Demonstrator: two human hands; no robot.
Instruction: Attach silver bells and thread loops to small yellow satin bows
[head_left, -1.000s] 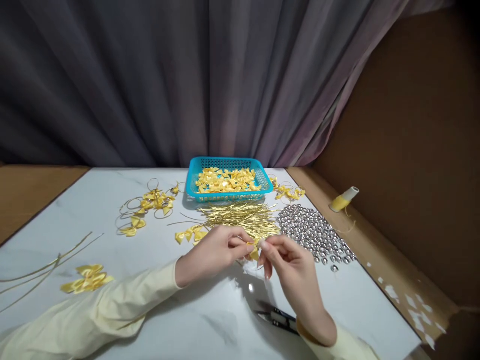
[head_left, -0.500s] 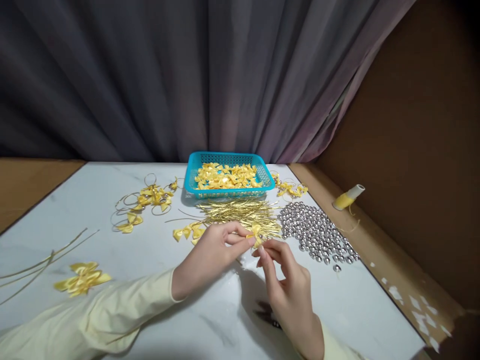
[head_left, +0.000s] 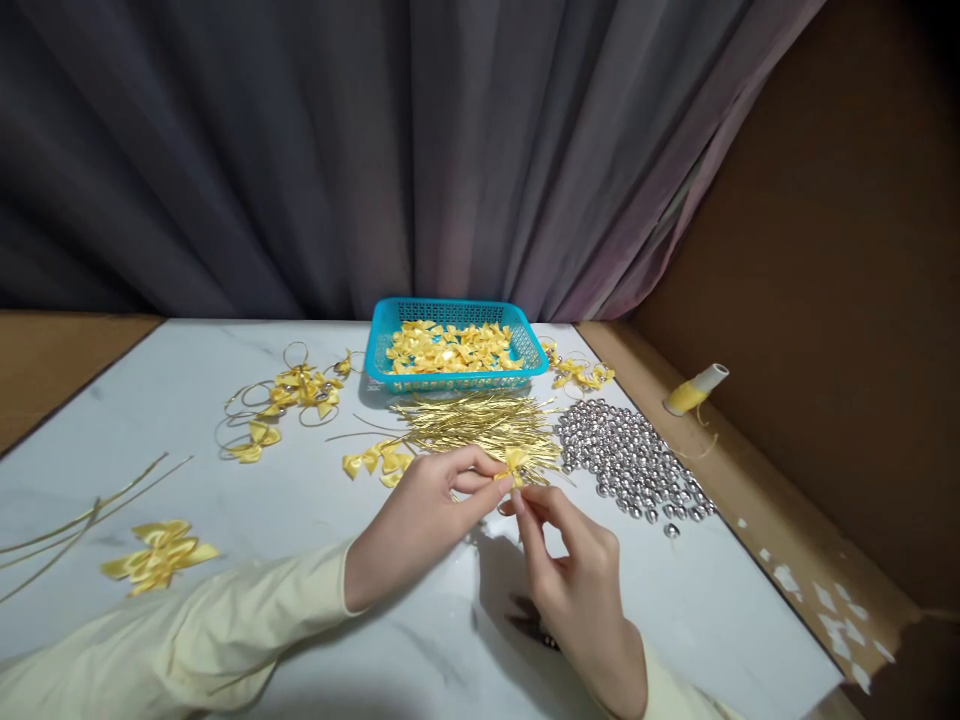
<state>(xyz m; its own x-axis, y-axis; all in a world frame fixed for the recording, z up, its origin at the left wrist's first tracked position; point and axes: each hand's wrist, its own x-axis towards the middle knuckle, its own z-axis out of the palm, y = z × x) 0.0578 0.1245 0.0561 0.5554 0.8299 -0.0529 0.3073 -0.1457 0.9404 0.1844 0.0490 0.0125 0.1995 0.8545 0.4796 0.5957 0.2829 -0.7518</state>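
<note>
Over the middle of the table, my left hand [head_left: 435, 500] pinches a small yellow ribbon bow [head_left: 516, 462] between thumb and fingertips. Close against it, my right hand [head_left: 574, 570] is closed in a pinch just below the bow. A short curl of thin gold wire [head_left: 504, 509] shows at the right fingertips; its ends are hidden by the fingers. Behind both hands lies a heap of gold wire pieces [head_left: 472, 420]. Loose yellow bows [head_left: 367, 460] rest left of that heap, and many small silver bells [head_left: 630, 455] are spread to its right.
A blue basket [head_left: 457, 382] of yellow bows stands at the back. Bows with wire loops [head_left: 300, 390] lie left, more bows [head_left: 581, 375] right. A bow cluster [head_left: 160, 556] and long wires [head_left: 90, 515] are near left. A dark tool [head_left: 529, 622] lies under my right hand.
My right fingertips have moved slightly left and closer to the bow, and a small wire curl now shows there. The whole view has shifted a little.
</note>
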